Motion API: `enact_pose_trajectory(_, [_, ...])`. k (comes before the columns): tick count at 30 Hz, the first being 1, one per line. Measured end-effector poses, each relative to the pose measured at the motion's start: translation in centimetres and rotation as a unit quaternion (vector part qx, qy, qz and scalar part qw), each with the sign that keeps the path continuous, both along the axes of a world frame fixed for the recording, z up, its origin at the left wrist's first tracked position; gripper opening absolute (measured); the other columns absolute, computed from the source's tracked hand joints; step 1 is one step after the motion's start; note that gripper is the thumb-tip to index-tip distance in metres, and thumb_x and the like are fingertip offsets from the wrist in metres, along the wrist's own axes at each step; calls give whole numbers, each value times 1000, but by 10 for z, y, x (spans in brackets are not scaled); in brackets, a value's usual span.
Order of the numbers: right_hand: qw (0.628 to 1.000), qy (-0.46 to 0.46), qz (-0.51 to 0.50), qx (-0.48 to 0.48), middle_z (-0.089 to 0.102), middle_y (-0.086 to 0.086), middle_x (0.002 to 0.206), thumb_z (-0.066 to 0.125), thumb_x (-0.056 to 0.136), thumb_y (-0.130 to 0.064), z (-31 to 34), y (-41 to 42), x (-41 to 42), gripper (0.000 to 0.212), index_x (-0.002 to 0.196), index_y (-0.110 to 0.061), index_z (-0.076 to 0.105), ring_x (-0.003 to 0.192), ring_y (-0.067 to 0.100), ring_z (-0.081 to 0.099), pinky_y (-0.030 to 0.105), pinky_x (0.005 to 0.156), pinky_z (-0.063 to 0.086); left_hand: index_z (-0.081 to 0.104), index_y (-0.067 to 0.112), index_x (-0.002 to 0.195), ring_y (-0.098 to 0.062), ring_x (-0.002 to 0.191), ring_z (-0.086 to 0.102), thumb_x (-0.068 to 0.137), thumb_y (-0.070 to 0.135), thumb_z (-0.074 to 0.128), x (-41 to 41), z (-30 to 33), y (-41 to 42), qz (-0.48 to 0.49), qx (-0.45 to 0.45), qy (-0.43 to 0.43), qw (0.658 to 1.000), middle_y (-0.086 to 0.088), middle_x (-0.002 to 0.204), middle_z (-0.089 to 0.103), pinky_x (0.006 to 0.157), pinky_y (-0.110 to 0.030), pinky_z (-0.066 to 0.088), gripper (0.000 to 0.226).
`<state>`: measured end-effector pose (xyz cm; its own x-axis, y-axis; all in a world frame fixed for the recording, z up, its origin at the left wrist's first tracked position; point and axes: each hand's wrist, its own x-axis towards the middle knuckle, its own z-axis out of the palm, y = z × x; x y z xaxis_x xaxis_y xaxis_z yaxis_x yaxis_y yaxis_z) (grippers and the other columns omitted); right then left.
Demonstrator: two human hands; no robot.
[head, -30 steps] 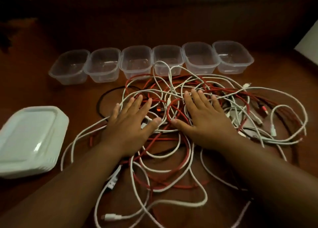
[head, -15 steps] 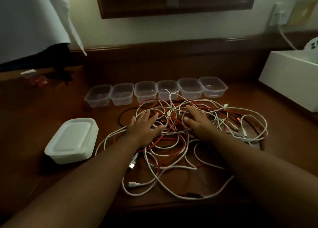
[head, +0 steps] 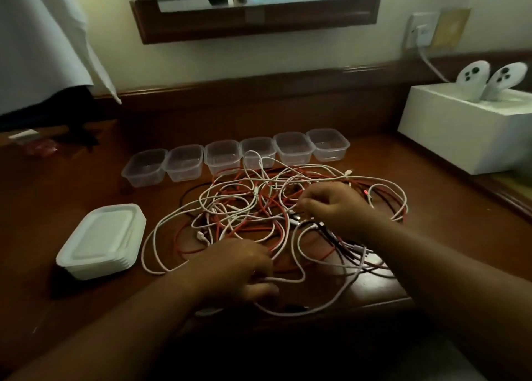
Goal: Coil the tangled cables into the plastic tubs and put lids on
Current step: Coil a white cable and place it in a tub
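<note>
My left hand (head: pixel 233 268) pinches a white cable (head: pixel 288 280) at six o'clock of the tangled cables (head: pixel 273 208); my right hand (head: pixel 334 205) seemingly curls on strands at three. Six tubs (head: pixel 221 156) line twelve, lids (head: pixel 103 239) nine.

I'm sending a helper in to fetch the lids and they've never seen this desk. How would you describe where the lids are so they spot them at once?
On the brown wooden desk, look left of the tangle of white, red and black cables. There sits a stack of white translucent rectangular plastic lids, in front of the row of six clear plastic tubs. Unlike the clear, open tubs, it is flat, milky and stands alone.
</note>
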<state>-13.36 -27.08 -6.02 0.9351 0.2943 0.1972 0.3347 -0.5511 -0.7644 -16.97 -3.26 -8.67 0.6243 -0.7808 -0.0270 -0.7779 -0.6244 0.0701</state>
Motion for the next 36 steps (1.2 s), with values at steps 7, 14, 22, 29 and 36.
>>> enact_pose_trajectory(7, [998,-56,26,29,69,-2,80,62,95,-32,1,5,-40,16,90,-20,71,76,13,65,38,71,54,65,21,67,-8,60,55,93,31,66,-7,22,-6,189,-359,131,904,1,65,61,59,-23,43,28])
enact_pose_trajectory(14, [997,-66,-2,45,65,-2,80,58,98,-31,25,24,-33,16,85,-23,64,70,5,58,25,65,47,71,10,79,-10,52,56,88,24,72,6,64,-20,245,-520,157,803,1,62,64,51,-23,47,17])
enact_pose_trajectory(22, [929,60,-51,361,65,4,73,44,104,-25,50,21,-23,27,87,-10,59,73,23,61,37,72,51,72,24,83,-2,74,67,89,29,71,11,33,-5,235,-314,179,902,14,79,71,64,-16,51,9])
enact_pose_trajectory(29, [776,138,-22,615,74,12,105,34,106,-33,61,15,-12,35,87,-14,57,95,24,72,38,82,51,71,25,83,-7,74,63,96,31,61,15,25,12,244,-233,128,933,4,80,69,75,-33,56,18])
enact_pose_trajectory(36, [919,143,-1,369,67,7,88,55,98,-20,43,18,-11,10,91,-13,54,57,12,53,25,56,43,69,9,88,-2,47,40,99,25,54,17,65,-3,316,-566,137,749,11,51,49,46,-16,35,24])
